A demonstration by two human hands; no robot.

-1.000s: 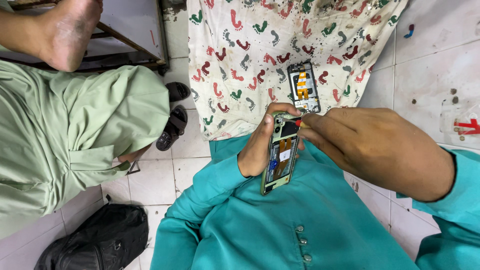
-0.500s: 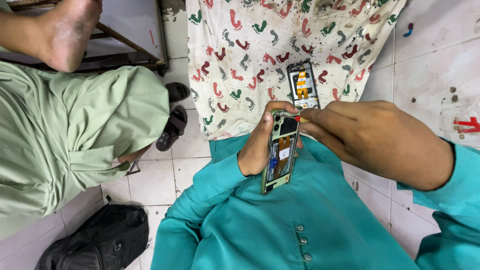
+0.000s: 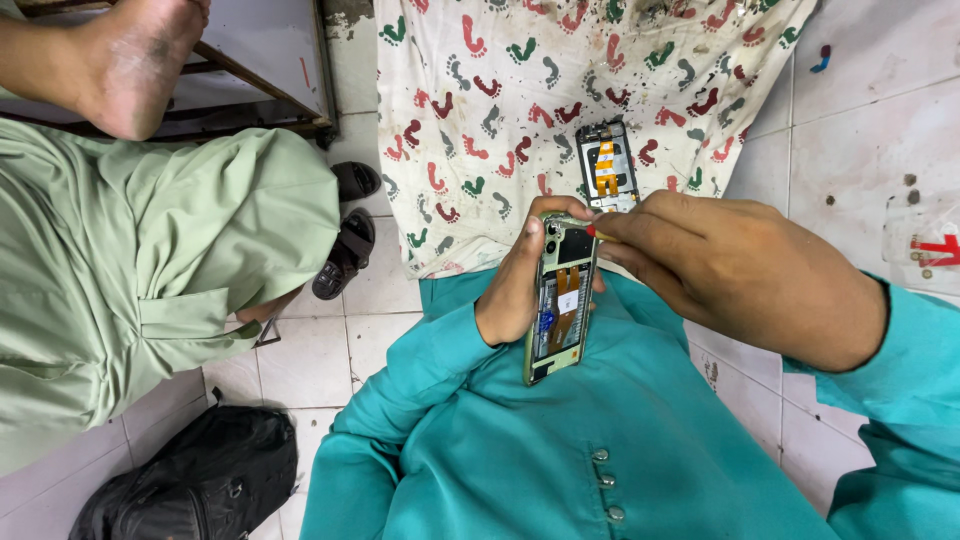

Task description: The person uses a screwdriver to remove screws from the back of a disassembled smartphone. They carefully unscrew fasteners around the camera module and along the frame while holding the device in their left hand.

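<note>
**Opened phone held over the lap, tool at its top end**

White floor tiles [image 3: 400, 340], kinda grubby, fill the background, and a cream cloth [image 3: 520, 90] printed with little red, green and grey footprints is spread out on them. On that cloth lies a second phone part [image 3: 607, 166], dark with an orange strip down its middle, just above the hands.

So the left hand [image 3: 515, 290] is wrapped around an opened phone [image 3: 562, 305] with a greenish frame, back cover off, so you can see the insides: an orange flex strip, a white label, a blue bit near the lower left. Fingers are curled shut along its left edge and the thumb side sits behind, so it's a firm clamp on the phone. It's held up over the teal shirt [image 3: 560, 460], tilted a bit, top end toward the cloth.

The right hand [image 3: 730, 270] comes in from the right with fingertips pinched together on a thin tool [image 3: 592, 231] with a red bit showing, its tip right at the phone's top corner near the camera area.

Off to the left a person in pale green clothes [image 3: 150, 270] sits close by, with a bare foot [image 3: 140, 60] up top, dark sandals [image 3: 350, 225] on the tiles and a black bag [image 3: 190, 480] in the lower corner.
</note>
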